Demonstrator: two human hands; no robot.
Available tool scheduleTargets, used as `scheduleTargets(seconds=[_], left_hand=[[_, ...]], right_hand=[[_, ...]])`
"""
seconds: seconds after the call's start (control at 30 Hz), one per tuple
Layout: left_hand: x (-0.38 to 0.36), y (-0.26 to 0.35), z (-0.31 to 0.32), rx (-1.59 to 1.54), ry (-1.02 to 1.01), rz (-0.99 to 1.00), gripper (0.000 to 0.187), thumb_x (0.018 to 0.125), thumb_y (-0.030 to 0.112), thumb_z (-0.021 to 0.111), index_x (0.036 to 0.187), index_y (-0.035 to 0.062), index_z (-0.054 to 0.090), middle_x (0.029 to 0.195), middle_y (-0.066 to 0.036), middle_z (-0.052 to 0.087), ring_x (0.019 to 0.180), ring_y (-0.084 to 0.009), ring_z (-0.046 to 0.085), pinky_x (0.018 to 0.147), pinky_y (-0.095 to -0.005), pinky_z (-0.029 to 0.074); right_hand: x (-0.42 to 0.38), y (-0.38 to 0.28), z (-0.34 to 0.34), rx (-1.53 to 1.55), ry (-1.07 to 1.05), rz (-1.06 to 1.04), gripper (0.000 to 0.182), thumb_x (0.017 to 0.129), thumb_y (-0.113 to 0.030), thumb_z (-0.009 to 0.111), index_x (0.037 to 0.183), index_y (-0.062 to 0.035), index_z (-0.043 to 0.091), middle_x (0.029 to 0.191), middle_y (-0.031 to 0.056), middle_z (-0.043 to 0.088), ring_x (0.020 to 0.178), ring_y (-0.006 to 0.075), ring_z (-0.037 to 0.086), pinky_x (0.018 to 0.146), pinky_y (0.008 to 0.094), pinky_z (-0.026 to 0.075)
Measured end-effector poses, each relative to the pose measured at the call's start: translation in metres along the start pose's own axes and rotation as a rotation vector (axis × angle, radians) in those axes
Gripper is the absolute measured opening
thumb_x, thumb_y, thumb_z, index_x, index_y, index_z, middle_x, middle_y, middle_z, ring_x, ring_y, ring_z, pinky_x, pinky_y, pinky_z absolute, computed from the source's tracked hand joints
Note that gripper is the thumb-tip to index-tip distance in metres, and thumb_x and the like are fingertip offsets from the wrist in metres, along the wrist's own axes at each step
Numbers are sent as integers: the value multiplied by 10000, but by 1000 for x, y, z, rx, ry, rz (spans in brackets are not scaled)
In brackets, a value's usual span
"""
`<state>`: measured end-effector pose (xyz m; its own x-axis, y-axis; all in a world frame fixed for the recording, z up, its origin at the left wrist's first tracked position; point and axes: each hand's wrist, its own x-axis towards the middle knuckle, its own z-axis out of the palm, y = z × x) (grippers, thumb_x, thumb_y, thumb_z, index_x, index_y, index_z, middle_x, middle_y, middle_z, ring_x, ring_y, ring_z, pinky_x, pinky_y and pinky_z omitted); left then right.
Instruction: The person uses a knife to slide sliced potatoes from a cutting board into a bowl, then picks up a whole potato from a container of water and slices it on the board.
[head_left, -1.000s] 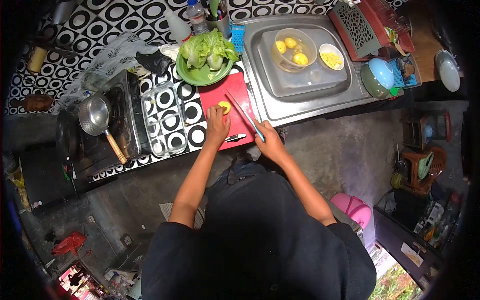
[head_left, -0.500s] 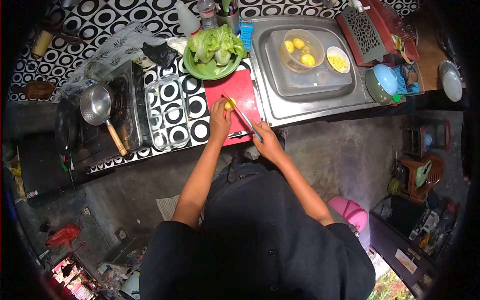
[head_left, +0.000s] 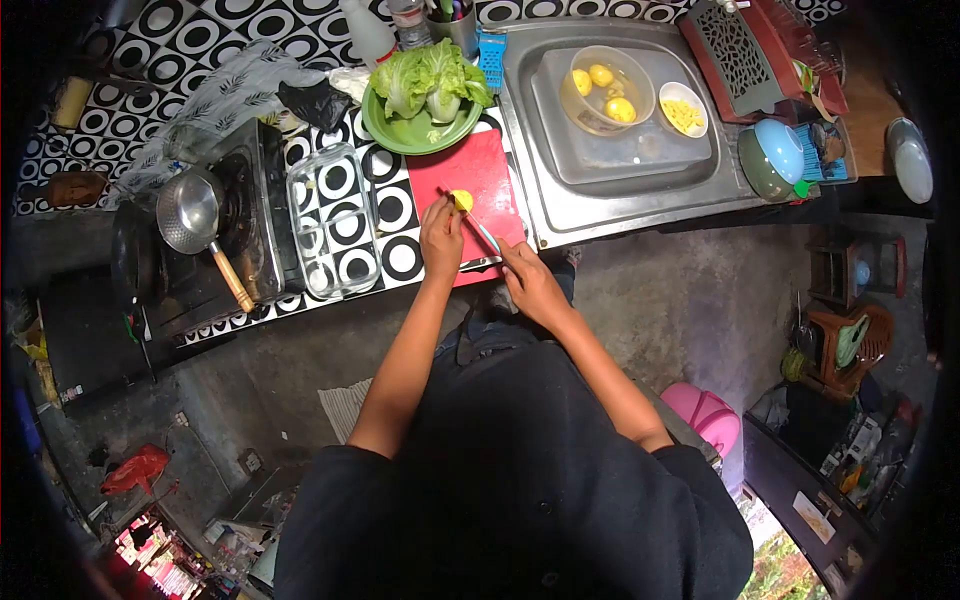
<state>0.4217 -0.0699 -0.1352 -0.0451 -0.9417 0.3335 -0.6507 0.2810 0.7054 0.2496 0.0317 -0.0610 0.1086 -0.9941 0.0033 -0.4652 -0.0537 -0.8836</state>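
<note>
left hand (head_left: 441, 238) bunched by yellow chunk (head_left: 464, 201), upper middle of frame on red board (head_left: 490, 172), can't tell if pinching | right hand (head_left: 532, 282) gripping knife (head_left: 485, 235) | imo curl left back, slice slow

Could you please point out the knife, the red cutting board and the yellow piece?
Knife (head_left: 488, 238): head view, on its pale-blue handle.
Red cutting board (head_left: 495, 190): head view, on its bare surface.
Yellow piece (head_left: 464, 200): head view, on its upper face.

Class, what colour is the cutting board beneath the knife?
The cutting board is red, seen in the head view.
</note>
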Motion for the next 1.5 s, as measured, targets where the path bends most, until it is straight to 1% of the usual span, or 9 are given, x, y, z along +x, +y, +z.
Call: scheduleTargets(seconds=[0.2, 0.7, 0.8, 0.9, 1.0, 1.2, 1.3, 1.4, 1.5], left_hand=[[-4, -4, 4, -17, 37, -19, 210, 856, 6, 671, 1051, -72, 683, 1155, -203, 680, 1077, -365, 639, 946, -405, 503], [-9, -14, 5, -24, -28, -74, 203, 843, -11, 633, 1036, -61, 669, 1145, -221, 667, 1105, -402, 614, 973, -454, 488], [-9, -13, 5, -17, 36, -9, 185, 840, -26, 630, 1019, -71, 649, 1095, -215, 666, 1054, -387, 633, 903, -426, 508], [-11, -13, 6, -18, 61, -3, 188, 842, -22, 635, 1023, -71, 648, 1108, -219, 663, 1051, -390, 634, 904, -428, 509], [-10, -13, 7, -15, 58, 0, 190, 846, -17, 643, 1028, -70, 653, 1137, -217, 662, 1065, -386, 635, 918, -421, 512], [-8, -8, 5, -81, 50, -38, 233, 872, 9, 657, 1093, -63, 668, 1197, -201, 661, 1108, -366, 634, 959, -408, 510], [-8, -9, 5, -61, 34, -37, 239, 882, 20, 657, 1107, -60, 671, 1203, -200, 661, 1111, -359, 635, 959, -406, 510], [-8, -11, 4, -37, 36, -25, 235, 886, 29, 657, 1101, -64, 675, 1200, -205, 662, 1112, -355, 634, 958, -402, 510], [-7, -9, 3, -50, 35, -17, 239, 886, 32, 658, 1105, -61, 678, 1197, -212, 662, 1112, -363, 633, 954, -412, 510]], right_hand=[[3, -5, -4, -13, -25, 25, 516, 907, 46, 540, 1419, 4, 487, 965, 186, 523, 909, 339, 579, 856, 362, 469], [1, -10, 0, -110, -29, -14, 540, 892, 48, 562, 1422, -33, 497, 977, 181, 513, 894, 366, 589, 823, 398, 483], [0, -13, -1, -125, -40, 3, 549, 887, 51, 564, 1426, -32, 492, 976, 183, 509, 903, 372, 588, 824, 403, 481], [0, -11, 0, -129, -36, -4, 554, 887, 49, 564, 1429, -31, 486, 972, 184, 513, 905, 380, 589, 823, 412, 481], [1, -11, 0, -179, -32, -27, 547, 892, 31, 548, 1430, -19, 463, 984, 209, 519, 868, 423, 600, 760, 485, 487], [3, -17, -1, -264, -52, -1, 653, 833, 78, 522, 1470, 1, 401, 957, 217, 536, 862, 427, 609, 757, 489, 498], [7, -27, -2, -329, -119, 57, 704, 851, 71, 513, 1521, -72, 353, 983, 225, 562, 891, 435, 614, 783, 498, 491], [14, -42, -8, -428, -214, 111, 742, 834, 58, 525, 1535, -79, 325, 966, 251, 598, 859, 459, 623, 775, 518, 501], [22, -38, -9, -437, -216, 81, 758, 823, 49, 527, 1540, -66, 309, 932, 266, 624, 825, 470, 629, 765, 529, 503]])
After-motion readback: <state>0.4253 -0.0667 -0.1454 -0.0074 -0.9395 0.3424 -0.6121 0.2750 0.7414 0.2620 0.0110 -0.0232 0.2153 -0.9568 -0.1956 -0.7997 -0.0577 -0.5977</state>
